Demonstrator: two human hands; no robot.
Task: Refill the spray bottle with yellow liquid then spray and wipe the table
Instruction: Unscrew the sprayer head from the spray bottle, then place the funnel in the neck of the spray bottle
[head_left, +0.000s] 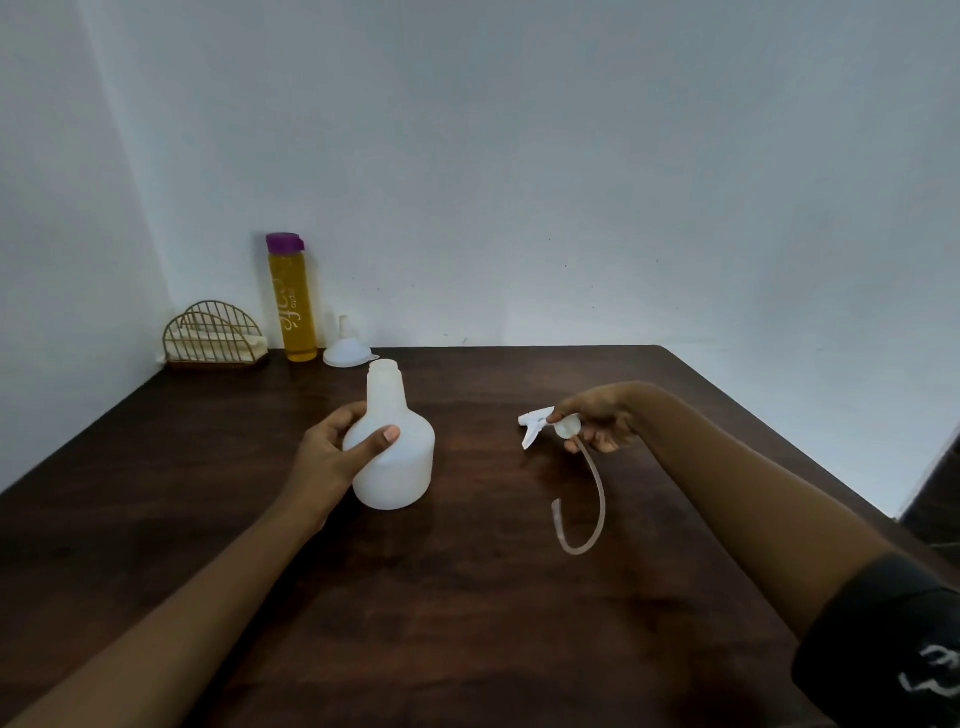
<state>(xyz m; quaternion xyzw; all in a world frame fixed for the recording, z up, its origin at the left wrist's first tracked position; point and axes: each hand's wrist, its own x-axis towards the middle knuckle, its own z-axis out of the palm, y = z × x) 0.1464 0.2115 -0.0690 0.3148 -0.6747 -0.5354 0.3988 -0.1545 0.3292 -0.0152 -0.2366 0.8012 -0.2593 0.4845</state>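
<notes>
My left grip (324, 460) is curled round the white translucent plastic spray bottle (402, 470). The thumb lies across the near side of its shoulder and the fingers wrap behind. The bottle stands upright on the dark brown wooden surface (467, 613), just to the right of that grip, with its narrow neck open at the top. I cannot tell how much it holds through the cloudy wall.

My right grip (605, 421) is well apart from the bottle, out to its right. It pinches the white plastic trigger spray head (535, 422) at the round collar. The nozzle and trigger point left, away from the grip and towards the bottle. From the collar a clear, pinkish dip tube (598, 493) hangs below the grip and curls into a hook that turns back up at its end. I cannot tell whether the tube's lowest bend touches the surface.

Far beyond my left grip, against the pale wall (519, 156), stands a tall clear bottle of yellow liquid with a purple cap (295, 312), upright and closed. Just to its right a small white plastic funnel (345, 353) sits mouth-down with its spout pointing up, a little behind the spray bottle's neck. To the left of the yellow bottle, in the corner, a gold wire half-round holder (213, 332) carries a folded cream cloth (254, 342).

A black sleeve (883, 649) with white lettering covers my right upper arm at the near right edge of the view.
</notes>
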